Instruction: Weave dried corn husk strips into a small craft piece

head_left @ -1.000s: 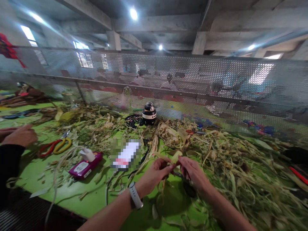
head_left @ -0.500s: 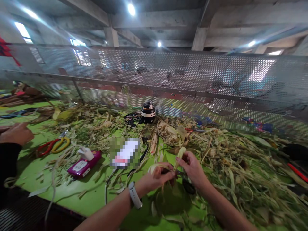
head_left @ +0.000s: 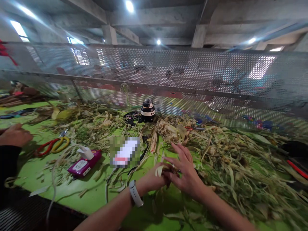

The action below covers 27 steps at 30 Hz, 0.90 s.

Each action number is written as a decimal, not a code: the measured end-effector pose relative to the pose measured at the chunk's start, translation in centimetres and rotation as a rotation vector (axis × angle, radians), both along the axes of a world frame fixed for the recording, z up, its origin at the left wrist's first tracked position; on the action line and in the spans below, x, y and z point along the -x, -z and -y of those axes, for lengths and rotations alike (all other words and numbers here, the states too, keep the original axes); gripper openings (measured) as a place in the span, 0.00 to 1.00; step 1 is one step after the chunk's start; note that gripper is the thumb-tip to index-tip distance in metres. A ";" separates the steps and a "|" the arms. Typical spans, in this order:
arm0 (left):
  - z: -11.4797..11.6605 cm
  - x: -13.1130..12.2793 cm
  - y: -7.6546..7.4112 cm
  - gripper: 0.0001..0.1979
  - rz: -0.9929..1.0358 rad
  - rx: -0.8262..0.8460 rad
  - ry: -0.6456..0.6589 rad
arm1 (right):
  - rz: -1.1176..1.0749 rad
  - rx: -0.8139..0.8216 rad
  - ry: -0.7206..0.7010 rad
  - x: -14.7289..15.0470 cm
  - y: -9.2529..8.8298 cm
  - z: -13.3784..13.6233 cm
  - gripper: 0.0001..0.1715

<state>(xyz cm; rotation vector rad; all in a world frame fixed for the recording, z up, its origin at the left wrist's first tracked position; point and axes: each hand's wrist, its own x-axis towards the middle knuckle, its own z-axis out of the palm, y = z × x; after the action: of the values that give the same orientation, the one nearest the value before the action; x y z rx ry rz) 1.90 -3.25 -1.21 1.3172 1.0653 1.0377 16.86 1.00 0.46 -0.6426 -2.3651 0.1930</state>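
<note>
My left hand (head_left: pixel 156 177), with a white watch band on its wrist, is closed around a pale corn husk strip (head_left: pixel 159 170) whose end curls over the fingers. My right hand (head_left: pixel 184 168) lies against it from the right, fingers stretched out and apart, thumb touching the left fingers. A small shiny bit shows below the right palm, too hidden to name. Dry husk pieces (head_left: pixel 178 215) lie on the green table (head_left: pixel 141 213) below. Just beyond the hands is a heap of curled brown husks (head_left: pixel 170 131).
Shredded husks (head_left: pixel 245 179) cover the right side. To the left lie a blurred-out phone (head_left: pixel 126 152) on a cable, a purple power strip (head_left: pixel 84 165) and red-and-yellow-handled scissors (head_left: pixel 54 146). Another person's hand (head_left: pixel 15 134) is at the far left. A black jar (head_left: pixel 147 111) stands before a perforated metal screen (head_left: pixel 192 77).
My right hand has opened from a pinch on an upright husk strip and spread its fingers over the left. The strip now bends over my left fingers.
</note>
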 end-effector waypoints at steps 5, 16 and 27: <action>0.3 0.0 -0.6 0.08 0.076 0.133 0.128 | -0.248 0.184 -0.020 0.0 0.4 -0.7 0.08; 0.3 0.0 -0.9 0.08 0.307 0.306 0.051 | -0.586 0.714 0.132 0.1 0.5 -1.4 0.10; 0.6 -0.7 -0.7 0.07 0.304 0.357 0.108 | -0.585 0.758 0.160 0.2 0.8 -1.6 0.12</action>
<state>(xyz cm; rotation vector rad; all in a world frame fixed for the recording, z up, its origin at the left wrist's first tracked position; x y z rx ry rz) 2.63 -3.85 -0.53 0.8869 0.8888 0.8841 16.66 2.63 -0.32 -0.9540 -1.6238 1.0780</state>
